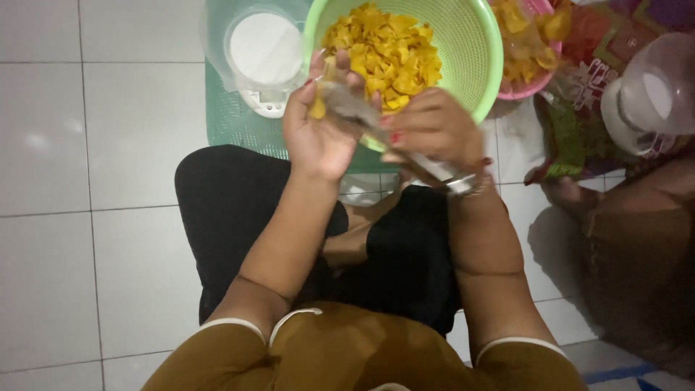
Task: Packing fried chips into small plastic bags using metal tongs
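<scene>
Cupping a yellow chip in my left hand [316, 137], fingers half-curled, I pinch a blurred clear bag [376, 130] with my right hand [432, 130]; its length slants down-right, before the green colander [478, 51] of chips.

The chips [387, 54] are bright yellow and orange. They sit in a light green basket [474, 43] with tiny holes all over it. One yellow chip is in the left hand [318, 134]. The right hand [434, 127] has red nails and touches a clear, shiny bag [355, 108]. Next to the green basket is a pink basket [532, 87] with more yellow chips. The scale [264, 54] is white and stands on a green mat [232, 123]. The floor tiles [87, 145] are white with thin grey lines. The person's trousers [232, 210] are black, and the top [347, 355] is brown with white edges on the sleeves.
</scene>
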